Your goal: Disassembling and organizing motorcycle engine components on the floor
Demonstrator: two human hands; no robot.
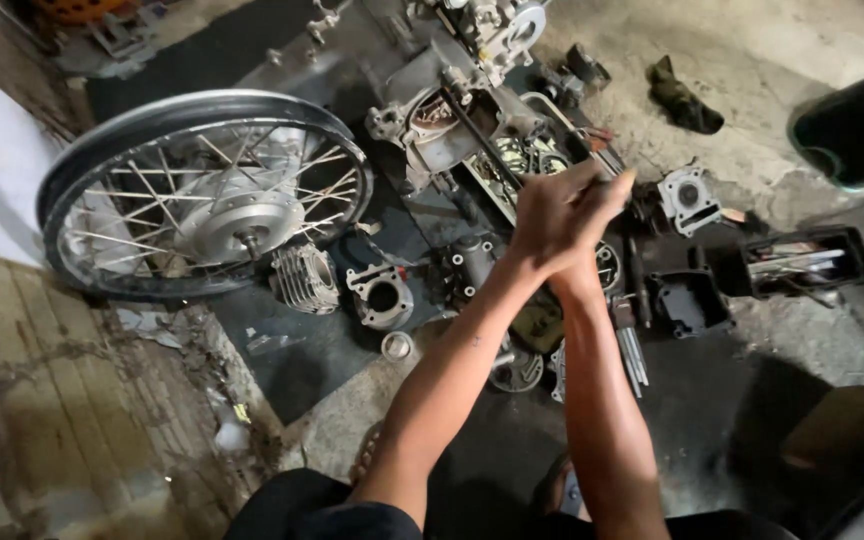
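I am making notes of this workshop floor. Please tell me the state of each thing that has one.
Left hand: closed around a tool, against the right hand.
Right hand: closed on the same tool.
Spoked wheel: off, lying on the floor.
Engine: opened, parts removed.
Finned cylinder: detached, on its side.

The left hand and right hand are pressing together so closely that their fingers are blurring into one mass, and whatever they are gripping is staying hidden, so their grasp cannot be judged. They are covering part of the engine case and the small parts behind them. The engine case is running off the top edge. The black bucket is being cut by the right edge. An orange thing at the top left is showing only a sliver. The contents of the black tray are too small to tell apart. The dark seat at the lower right is sinking into shadow.
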